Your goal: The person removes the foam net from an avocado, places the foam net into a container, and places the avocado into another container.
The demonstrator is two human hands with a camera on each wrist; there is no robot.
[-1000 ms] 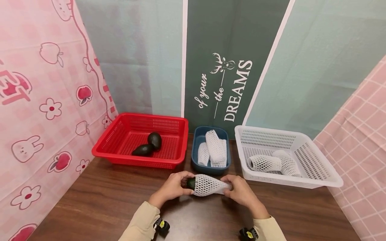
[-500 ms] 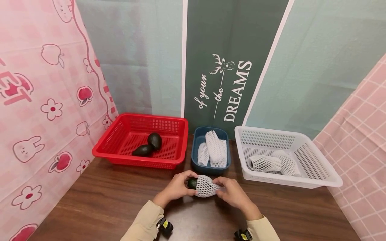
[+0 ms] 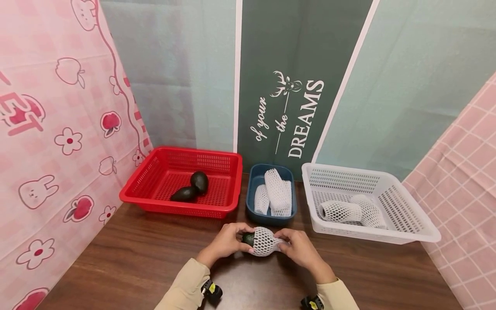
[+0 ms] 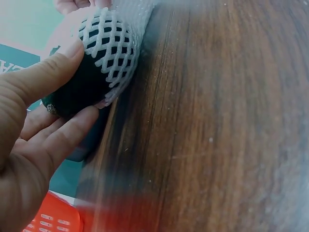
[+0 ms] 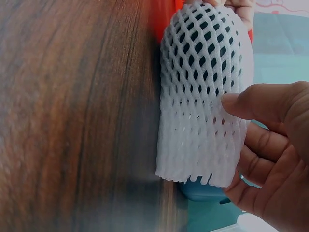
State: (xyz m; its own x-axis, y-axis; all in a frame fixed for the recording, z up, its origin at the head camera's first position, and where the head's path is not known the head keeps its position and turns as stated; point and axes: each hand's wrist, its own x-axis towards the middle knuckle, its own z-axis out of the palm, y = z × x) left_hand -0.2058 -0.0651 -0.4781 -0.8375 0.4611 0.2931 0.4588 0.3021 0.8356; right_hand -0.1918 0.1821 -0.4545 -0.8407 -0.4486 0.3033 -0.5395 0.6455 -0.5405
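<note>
We saw a brown wooden table (image 3: pixel 116 258), a green curtain (image 3: pixel 174 64) behind the blue box (image 3: pixel 271 220), a red basket (image 3: pixel 178 208) left of that box and a white basket (image 3: pixel 372 231) right of it. In front of the box we found an avocado (image 3: pixel 248 238) partly inside a foam net (image 3: pixel 265 242). Our left hand (image 3: pixel 227 242) curved, fingers well apart from thumb, around its bare end; our right hand (image 3: pixel 300 246) pinched the net's narrow end, thumb and fingers close together.
</note>
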